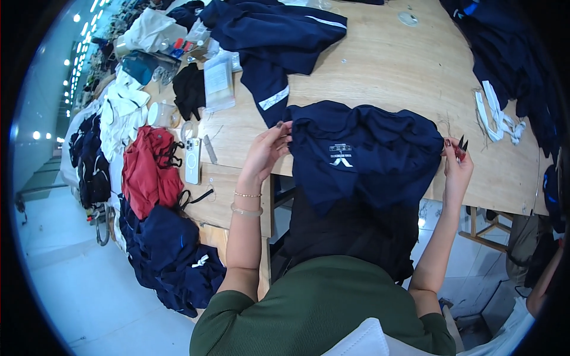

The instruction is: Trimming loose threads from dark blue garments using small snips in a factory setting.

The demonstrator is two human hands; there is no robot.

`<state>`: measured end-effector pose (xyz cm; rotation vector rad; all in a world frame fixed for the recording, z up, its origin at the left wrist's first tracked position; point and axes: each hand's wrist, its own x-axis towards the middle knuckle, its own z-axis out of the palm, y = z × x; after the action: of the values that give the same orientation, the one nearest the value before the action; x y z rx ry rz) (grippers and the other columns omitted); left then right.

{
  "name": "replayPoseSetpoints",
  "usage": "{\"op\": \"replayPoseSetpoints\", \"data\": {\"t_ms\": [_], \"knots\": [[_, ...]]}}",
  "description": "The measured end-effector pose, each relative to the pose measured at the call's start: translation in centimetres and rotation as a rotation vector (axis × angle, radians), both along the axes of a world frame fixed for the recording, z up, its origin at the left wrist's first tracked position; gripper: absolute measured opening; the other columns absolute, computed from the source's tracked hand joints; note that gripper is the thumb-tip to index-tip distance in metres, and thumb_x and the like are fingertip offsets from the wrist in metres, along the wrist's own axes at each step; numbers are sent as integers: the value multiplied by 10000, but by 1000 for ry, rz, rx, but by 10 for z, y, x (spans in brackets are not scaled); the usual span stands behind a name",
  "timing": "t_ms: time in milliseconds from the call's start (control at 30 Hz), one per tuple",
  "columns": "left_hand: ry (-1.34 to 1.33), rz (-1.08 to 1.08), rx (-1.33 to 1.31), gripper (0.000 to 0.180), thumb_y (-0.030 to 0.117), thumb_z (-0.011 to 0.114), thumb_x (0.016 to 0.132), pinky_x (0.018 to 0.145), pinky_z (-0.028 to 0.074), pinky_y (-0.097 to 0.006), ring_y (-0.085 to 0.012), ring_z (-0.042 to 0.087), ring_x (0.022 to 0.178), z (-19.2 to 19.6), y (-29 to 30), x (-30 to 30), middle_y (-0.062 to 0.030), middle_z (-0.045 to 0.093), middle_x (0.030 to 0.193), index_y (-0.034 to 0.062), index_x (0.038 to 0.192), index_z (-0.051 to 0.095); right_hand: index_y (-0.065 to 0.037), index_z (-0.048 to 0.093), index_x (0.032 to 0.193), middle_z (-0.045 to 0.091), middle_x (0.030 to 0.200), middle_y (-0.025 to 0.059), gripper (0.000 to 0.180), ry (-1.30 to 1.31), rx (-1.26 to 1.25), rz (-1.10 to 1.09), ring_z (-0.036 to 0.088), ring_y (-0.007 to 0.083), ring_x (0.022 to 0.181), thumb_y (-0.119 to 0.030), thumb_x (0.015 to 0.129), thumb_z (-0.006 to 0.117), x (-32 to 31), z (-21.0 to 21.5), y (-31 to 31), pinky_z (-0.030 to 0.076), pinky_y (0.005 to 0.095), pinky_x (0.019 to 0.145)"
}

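A navy blue garment (380,151) with a white print inside is stretched between my hands, over the table's near edge and my lap. My left hand (267,153) pinches its left edge between thumb and fingers. At the opposite edge, my right hand (457,173) grips the cloth. The same hand holds a small pair of thread snips (462,147), its dark blades pointing up and its red part showing between the fingers. The lower part of the garment hangs in loose folds over dark cloth on my lap.
Another navy garment with white stripes (279,35) lies beyond on the wooden table (380,77). On the left are a phone (192,160), a red garment (151,172) and a navy heap (166,255). White strips (496,115) and dark garments lie right. A person's arm (545,279) shows at lower right.
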<state>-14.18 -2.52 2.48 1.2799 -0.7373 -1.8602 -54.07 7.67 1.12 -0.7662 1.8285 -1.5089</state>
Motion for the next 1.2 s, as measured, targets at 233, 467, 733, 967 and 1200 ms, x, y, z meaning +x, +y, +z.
{"op": "replayPoseSetpoints", "data": {"t_ms": [233,467,733,967,1200], "knots": [[113,-102,-169,127,155,586,975,815,477,-227,-62,579,910,1,5,-12,30,612,949,72,1068,608,-23,678,1082,595,782,-37,216,55,-3,-5,350,-4,524,-175,932,649,5,-8,-4,220,180,463],[95,-206,-211,180,209,547,999,887,477,-280,-86,598,941,-14,2,-16,-10,641,1012,66,1095,602,-87,603,883,496,616,-34,164,-329,119,31,342,35,438,-231,960,596,-18,-18,-10,262,218,413],[697,146,8,303,273,421,1042,1069,407,-414,-257,565,1196,-28,0,-37,-102,617,1252,50,1181,572,-147,557,916,510,615,-44,155,-865,193,435,345,41,396,-283,989,558,-10,5,-39,263,201,373],[1037,165,-53,314,287,436,1033,1104,364,-473,-283,534,1234,-44,-14,-21,-130,603,1273,43,1179,569,-141,591,947,477,615,-50,137,-1093,-168,113,296,44,409,-228,1014,508,-13,15,-36,226,201,385],[997,282,-44,303,213,434,1034,1127,361,-452,-286,523,1259,-23,-15,-5,-163,593,1288,1,1210,559,-73,547,881,446,639,-22,194,-1371,-397,46,275,64,444,-188,1021,479,-14,21,-37,227,216,409]]}}
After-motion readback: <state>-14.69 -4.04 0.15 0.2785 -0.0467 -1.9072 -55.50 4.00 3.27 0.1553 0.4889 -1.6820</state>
